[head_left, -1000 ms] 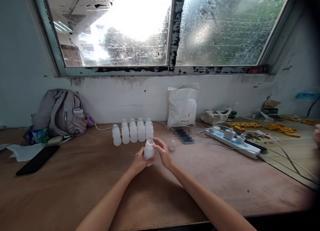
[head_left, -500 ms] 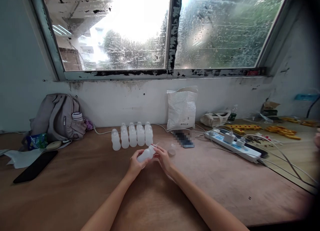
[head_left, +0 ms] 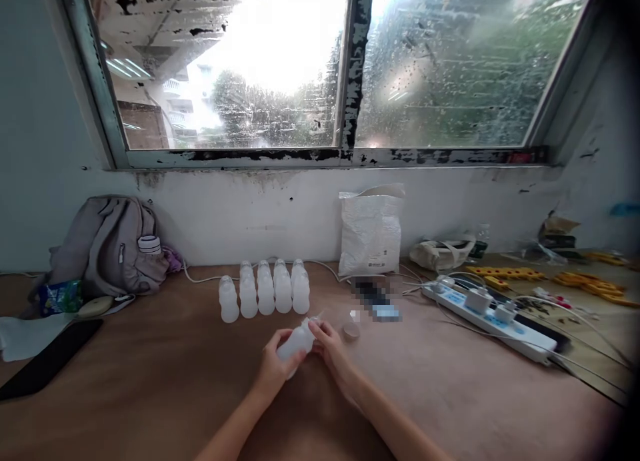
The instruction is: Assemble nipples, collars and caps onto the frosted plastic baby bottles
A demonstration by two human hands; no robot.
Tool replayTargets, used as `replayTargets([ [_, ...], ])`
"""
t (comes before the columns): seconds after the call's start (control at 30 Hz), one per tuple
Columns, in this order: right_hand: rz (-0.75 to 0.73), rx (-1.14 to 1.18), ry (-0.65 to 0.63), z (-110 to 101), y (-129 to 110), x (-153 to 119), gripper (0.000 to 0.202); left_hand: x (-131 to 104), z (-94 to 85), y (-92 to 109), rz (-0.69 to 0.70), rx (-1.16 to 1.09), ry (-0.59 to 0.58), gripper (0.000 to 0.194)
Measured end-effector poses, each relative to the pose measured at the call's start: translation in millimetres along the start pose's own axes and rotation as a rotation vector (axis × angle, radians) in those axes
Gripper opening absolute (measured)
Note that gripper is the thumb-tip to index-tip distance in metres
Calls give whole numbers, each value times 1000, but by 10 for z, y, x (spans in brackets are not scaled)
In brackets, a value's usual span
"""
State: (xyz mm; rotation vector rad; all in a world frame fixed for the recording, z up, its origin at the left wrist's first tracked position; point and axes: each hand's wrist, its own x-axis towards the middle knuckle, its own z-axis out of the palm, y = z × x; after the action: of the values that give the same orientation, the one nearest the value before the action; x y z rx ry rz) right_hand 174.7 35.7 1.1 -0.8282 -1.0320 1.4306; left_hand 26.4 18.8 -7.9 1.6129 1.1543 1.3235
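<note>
A frosted white plastic bottle (head_left: 295,343) lies tilted in my left hand (head_left: 275,368), whose fingers and thumb wrap round its body. My right hand (head_left: 334,351) closes round the bottle's neck end, thumb and fingers pressed together there. A thin clear piece (head_left: 319,314) sticks out above the right fingertips; what it is I cannot make out. Just right of that hand, a small round clear item (head_left: 351,330) rests on the table. Beyond the hands, several similar bottles (head_left: 266,291) stand upright in a row, the leftmost slightly nearer to me.
Behind the hands is a white mailing bag (head_left: 371,231) against the wall, with a partly blurred phone (head_left: 385,311) before it. A white power strip (head_left: 500,324) with cables lies right. At left are a grey backpack (head_left: 107,248) and a black flat object (head_left: 47,364).
My right thumb and fingers have shifted further over the neck end of the bottle. The whole view has tilted up a little, so the table sits lower in it.
</note>
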Motion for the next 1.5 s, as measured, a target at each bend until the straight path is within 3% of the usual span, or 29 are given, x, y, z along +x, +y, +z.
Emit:
replayTargets([
  [0.23, 95, 45, 53, 128, 41, 165, 33, 35, -68, -11, -87, -91, -168, 28],
  [0.4, 126, 103, 154, 318, 53, 297, 28, 84, -70, -125, -104, -131, -126, 26],
  [0.47, 183, 89, 102, 295, 60, 313, 28, 93, -60, -144, -157, -163, -99, 28],
  [0.7, 312, 223, -308, 83, -129, 356, 35, 136, -71, -107, -306, -367, -88, 40],
  [0.87, 325, 146, -442, 69, -336, 432, 38, 141, -139, 21, -492, -544, -87, 44],
  [0.97, 298, 50, -469, 31, -374, 483, 39, 140, -165, 102, -498, -625, -48, 38],
  [1.13, 251, -215, -379, -9, -399, 518, 24, 135, -197, 106, -508, -702, -35, 32],
  [1.27, 229, -174, -414, 35, -465, 498, 37, 123, -219, 48, -501, -743, -123, 28],
  [1.43, 200, -193, -438, 70, -521, 465, 28, 117, -213, 30, -472, -748, -167, 27],
  [1.5, 217, -190, -444, 73, -546, 445, 34, 117, -216, 31, -495, -776, -192, 31],
])
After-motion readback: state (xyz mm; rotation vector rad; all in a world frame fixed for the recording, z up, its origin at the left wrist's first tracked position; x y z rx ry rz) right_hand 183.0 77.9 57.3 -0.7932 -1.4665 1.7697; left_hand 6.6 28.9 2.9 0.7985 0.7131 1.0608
